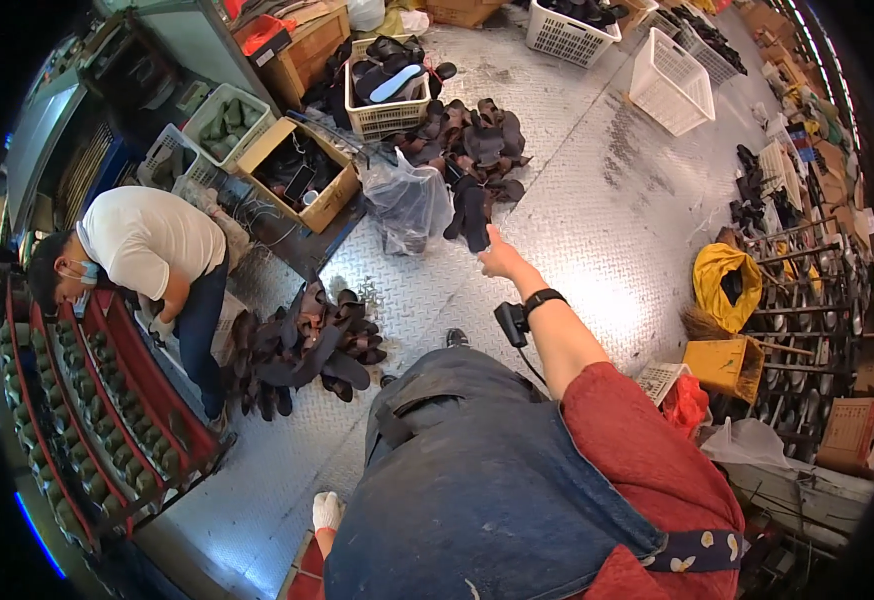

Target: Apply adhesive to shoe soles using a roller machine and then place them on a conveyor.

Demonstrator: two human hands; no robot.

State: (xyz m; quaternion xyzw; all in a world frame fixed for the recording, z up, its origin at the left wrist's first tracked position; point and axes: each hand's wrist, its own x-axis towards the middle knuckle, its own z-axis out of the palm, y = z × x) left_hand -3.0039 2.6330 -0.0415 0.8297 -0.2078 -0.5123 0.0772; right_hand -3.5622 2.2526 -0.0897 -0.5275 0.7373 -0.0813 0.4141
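Head view: right hand (500,260) at a dark shoe piece (474,215), grip uncertain

At the frame's centre, fingertips meet the piece's lower end; whether they clamp it cannot be told. The white-gloved left hand (327,511), lower left of centre, has its forearm mostly hidden by the apron (457,480); its grip is unclear too. Printing on the lower-right carton (850,432) is too small to read. Upper left, a white crate (200,128) contains olive-green pieces.

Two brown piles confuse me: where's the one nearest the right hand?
In the head view, that brown pile lies above centre, beyond the right hand, right of the clear plastic bag and white crate.
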